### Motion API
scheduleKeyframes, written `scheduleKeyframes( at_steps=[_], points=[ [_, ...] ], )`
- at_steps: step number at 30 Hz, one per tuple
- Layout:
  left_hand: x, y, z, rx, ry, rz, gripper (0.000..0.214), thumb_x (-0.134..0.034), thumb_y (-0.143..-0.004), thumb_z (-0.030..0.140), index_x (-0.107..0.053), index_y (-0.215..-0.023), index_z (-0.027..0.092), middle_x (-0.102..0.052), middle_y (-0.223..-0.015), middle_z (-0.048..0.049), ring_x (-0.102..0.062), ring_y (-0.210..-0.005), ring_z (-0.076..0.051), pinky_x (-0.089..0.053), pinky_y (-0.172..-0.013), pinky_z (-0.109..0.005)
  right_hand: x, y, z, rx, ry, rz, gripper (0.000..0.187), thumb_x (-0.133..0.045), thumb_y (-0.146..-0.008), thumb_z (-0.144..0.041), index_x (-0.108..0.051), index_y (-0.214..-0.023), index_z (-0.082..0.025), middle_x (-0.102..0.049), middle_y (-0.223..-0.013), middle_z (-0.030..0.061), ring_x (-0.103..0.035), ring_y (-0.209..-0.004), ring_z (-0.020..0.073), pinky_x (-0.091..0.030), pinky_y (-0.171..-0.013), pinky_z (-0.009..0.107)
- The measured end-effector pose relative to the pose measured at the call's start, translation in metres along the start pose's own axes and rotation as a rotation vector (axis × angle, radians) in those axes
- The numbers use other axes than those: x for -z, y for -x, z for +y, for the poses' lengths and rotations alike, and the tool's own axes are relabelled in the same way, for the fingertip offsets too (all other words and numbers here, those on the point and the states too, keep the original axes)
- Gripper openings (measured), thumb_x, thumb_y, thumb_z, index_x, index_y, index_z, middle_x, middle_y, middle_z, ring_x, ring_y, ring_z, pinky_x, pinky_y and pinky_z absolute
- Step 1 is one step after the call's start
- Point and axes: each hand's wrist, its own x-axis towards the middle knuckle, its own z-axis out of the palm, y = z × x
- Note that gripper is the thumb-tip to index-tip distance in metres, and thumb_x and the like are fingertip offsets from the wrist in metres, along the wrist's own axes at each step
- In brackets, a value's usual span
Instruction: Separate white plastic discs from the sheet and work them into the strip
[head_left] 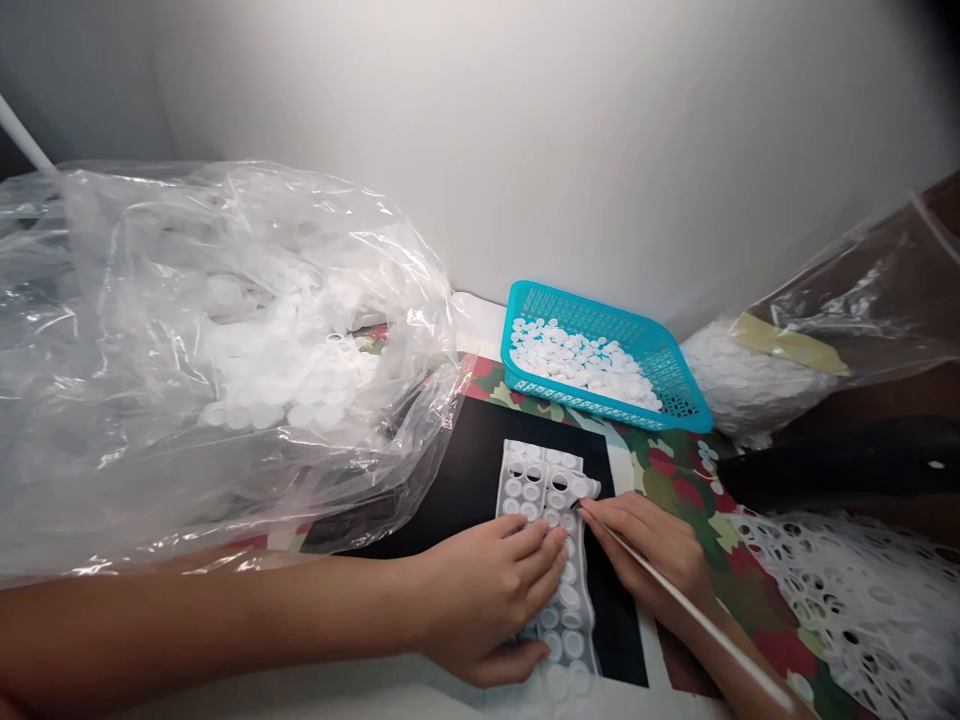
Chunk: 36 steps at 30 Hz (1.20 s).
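Note:
My left hand lies over a strip of round white discs, fingers stretched out and pressing on it. Several rows of discs show above and below the fingers. At the strip's upper end a thin white layer with round holes is partly lifted, its right end curling up. My right hand is closed in a pinch at the strip's right edge, around a long thin white stick that runs back along the forearm. A small dark tip shows by the fingertips, touching or close to the lifted layer.
Beneath the strip is a black mat. A large clear plastic bag with white discs fills the left. Behind stands a turquoise basket holding small white discs. Rightward are another filled bag and a pile of perforated white sheets.

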Motion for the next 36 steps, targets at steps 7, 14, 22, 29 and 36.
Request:
scheduleKeyframes(
  at_steps=[7,14,22,29,36],
  points=[
    [-0.001,0.001,0.0,0.032,0.035,0.02,0.063,-0.035,-0.091,0.042,-0.041,-0.134,-0.003,-0.041,-0.142,-0.0204,-0.042,-0.128,-0.03,-0.03,-0.107,-0.037,0.007,0.001,-0.003,-0.252,-0.293,-0.011,0.008,-0.061,-0.084,-0.015,-0.066,-0.089,-0.02,-0.07,-0.072,0.0019,-0.066,-0.06,0.0147,-0.051,-0.055,0.023],
    [-0.004,0.001,0.0,0.039,0.063,0.032,0.063,-0.036,-0.091,0.043,-0.04,-0.135,-0.003,-0.04,-0.142,-0.0205,-0.043,-0.127,-0.03,-0.032,-0.106,-0.038,0.002,-0.004,-0.008,-0.166,-0.261,-0.007,0.009,-0.059,-0.085,-0.013,-0.066,-0.089,-0.019,-0.071,-0.074,0.0035,-0.066,-0.063,0.0151,-0.052,-0.059,0.024],
    [-0.004,0.001,0.0,0.041,0.073,0.037,0.063,-0.037,-0.091,0.043,-0.041,-0.135,-0.003,-0.041,-0.142,-0.0204,-0.044,-0.126,-0.03,-0.032,-0.105,-0.038,0.0,-0.008,-0.012,-0.119,-0.214,-0.003,0.011,-0.058,-0.085,-0.012,-0.065,-0.091,-0.019,-0.071,-0.074,0.0035,-0.066,-0.063,0.015,-0.053,-0.06,0.025],
    [-0.003,0.0,0.0,0.04,0.048,0.049,0.062,-0.036,-0.091,0.043,-0.043,-0.132,-0.003,-0.043,-0.14,-0.0212,-0.046,-0.123,-0.03,-0.034,-0.103,-0.037,-0.005,-0.008,-0.018,-0.133,-0.171,0.0,0.011,-0.055,-0.087,-0.01,-0.063,-0.088,-0.019,-0.067,-0.072,0.0027,-0.063,-0.062,0.014,-0.05,-0.061,0.025],
    [-0.004,-0.001,0.0,0.045,0.048,0.038,0.063,-0.036,-0.09,0.043,-0.041,-0.134,-0.002,-0.042,-0.141,-0.0212,-0.045,-0.124,-0.03,-0.033,-0.104,-0.038,0.005,-0.009,-0.019,-0.153,-0.182,-0.092,0.011,-0.052,-0.089,-0.015,-0.062,-0.085,-0.019,-0.063,-0.067,0.0022,-0.06,-0.059,0.0139,-0.048,-0.057,0.025]
  ],
)
